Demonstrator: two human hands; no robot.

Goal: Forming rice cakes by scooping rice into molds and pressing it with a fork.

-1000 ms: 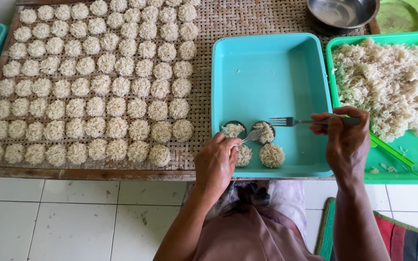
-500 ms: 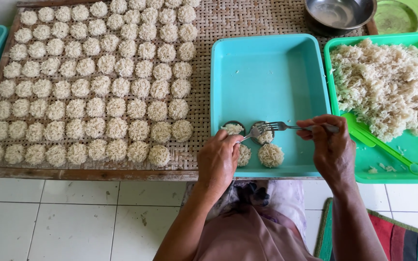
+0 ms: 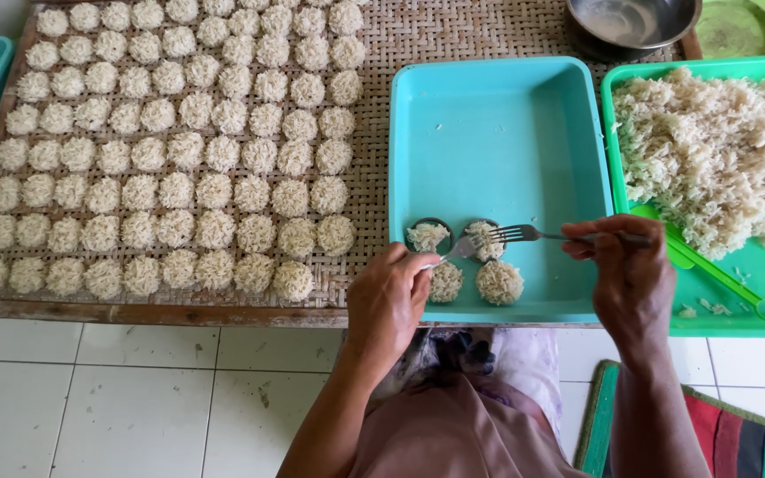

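The right hand (image 3: 632,274) pinches a fork (image 3: 533,235) whose tines rest on a rice-filled mould (image 3: 486,239) at its nine o'clock, while the left hand (image 3: 389,301) grips a second fork (image 3: 460,250).

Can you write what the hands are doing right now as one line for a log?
right hand: holds metal fork | fork tines: on rice-filled round mould | left hand: holds second utensil beside it | place: turquoise plastic tray
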